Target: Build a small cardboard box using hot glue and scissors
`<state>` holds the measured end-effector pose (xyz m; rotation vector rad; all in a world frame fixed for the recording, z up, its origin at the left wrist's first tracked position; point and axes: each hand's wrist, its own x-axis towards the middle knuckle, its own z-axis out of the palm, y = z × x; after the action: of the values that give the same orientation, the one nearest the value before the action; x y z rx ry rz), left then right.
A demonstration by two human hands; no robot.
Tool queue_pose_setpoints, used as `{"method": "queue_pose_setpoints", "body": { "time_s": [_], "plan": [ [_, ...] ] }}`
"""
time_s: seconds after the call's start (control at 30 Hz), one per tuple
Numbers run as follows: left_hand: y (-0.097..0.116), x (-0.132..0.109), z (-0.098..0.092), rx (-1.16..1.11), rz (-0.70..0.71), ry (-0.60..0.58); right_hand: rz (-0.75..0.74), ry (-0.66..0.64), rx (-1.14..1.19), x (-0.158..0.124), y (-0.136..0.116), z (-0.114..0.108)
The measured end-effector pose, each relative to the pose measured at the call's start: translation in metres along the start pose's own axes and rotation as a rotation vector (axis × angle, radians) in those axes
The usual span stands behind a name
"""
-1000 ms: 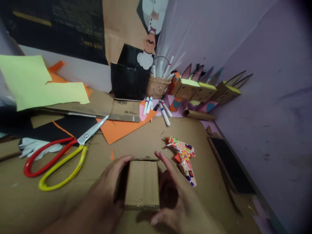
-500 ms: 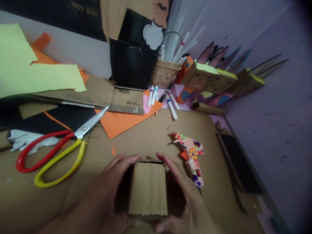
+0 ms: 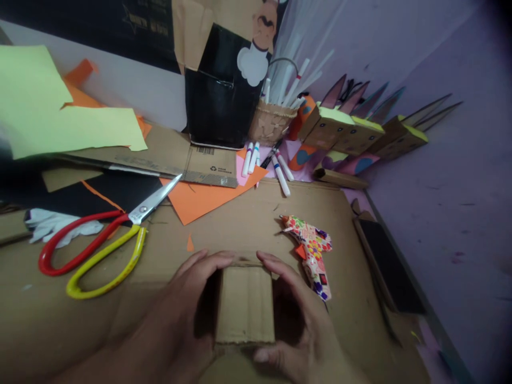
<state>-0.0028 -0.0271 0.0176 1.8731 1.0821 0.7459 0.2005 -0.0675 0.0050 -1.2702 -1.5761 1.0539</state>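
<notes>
A small cardboard box (image 3: 246, 306) stands at the bottom middle, its plain brown top facing up. My left hand (image 3: 188, 298) curves round its left side, with fingertips at the far edge. Round the right side goes my right hand (image 3: 302, 314), fingers at the far corner and thumb at the near edge. Both hands are closed on the box. A flower-patterned hot glue gun (image 3: 314, 250) lies just beyond my right hand. To the left rest large scissors (image 3: 136, 216) with one red and one yellow handle, blades apart.
Orange paper (image 3: 200, 200), markers (image 3: 282, 178) and a cardboard strip (image 3: 172, 154) lie farther back. A white glove (image 3: 60, 226) is at left. Eared cardboard figures (image 3: 344, 128) and a pen basket (image 3: 272, 120) stand behind. A dark phone-like slab (image 3: 390, 264) lies by the right wall.
The dark gap at the box's far edge has narrowed, with my fingers still round it. The whole view has shifted slightly.
</notes>
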Motion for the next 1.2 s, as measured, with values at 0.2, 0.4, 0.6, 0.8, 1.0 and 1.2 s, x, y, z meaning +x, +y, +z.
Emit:
{"method": "queue_pose_setpoints", "body": {
  "time_s": [0.2, 0.4, 0.6, 0.8, 1.0, 1.2],
  "plan": [
    [0.002, 0.001, -0.002, 0.033, -0.030, -0.033, 0.036, -0.012, 0.035, -0.003, 0.001, 0.002],
    [-0.001, -0.001, -0.002, 0.062, -0.058, -0.047, 0.006, -0.035, -0.025, -0.001, -0.001, 0.001],
    [-0.004, -0.001, 0.000, 0.045, -0.090, -0.047, -0.032, -0.052, -0.159, 0.005, -0.006, -0.001],
    [-0.005, -0.001, -0.003, 0.043, -0.036, -0.068, -0.026, -0.005, -0.214, 0.007, -0.006, 0.004],
    [0.001, 0.002, -0.004, 0.006, -0.012, -0.079, -0.051, 0.016, -0.226, 0.008, -0.004, 0.007],
    [0.002, -0.002, -0.006, 0.118, 0.197, 0.062, -0.083, 0.016, -0.211, 0.011, -0.003, 0.007]
  ]
}}
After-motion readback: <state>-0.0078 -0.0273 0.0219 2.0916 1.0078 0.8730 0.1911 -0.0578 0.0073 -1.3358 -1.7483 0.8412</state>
